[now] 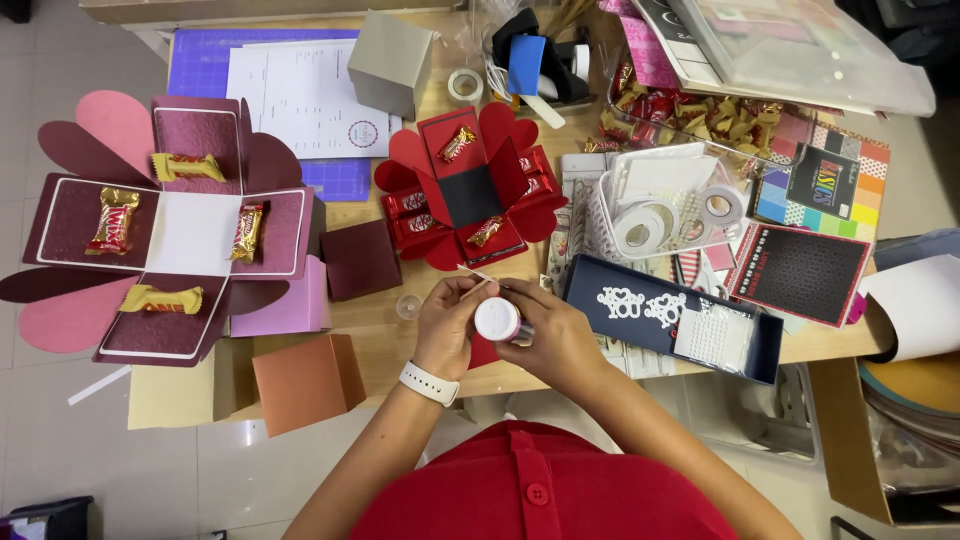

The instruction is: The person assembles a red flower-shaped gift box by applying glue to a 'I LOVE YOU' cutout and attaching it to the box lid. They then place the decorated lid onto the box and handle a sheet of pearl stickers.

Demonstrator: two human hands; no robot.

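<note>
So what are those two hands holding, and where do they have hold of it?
A small white roll of tape, gripped around its rim by the right hand; the left hand pinches a thin strip near its end.

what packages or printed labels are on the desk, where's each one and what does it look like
Candy bars: four in gold and red wrappers on the maroon opened box, left.
Red wrapped bars: in the small red opened box, centre.
Printed sheet: white, top left, round seal.
Round tape roll: white, held between left hand and right hand.

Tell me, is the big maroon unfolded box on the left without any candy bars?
No, the big maroon unfolded box has four wrapped candy bars on its flaps.
</note>
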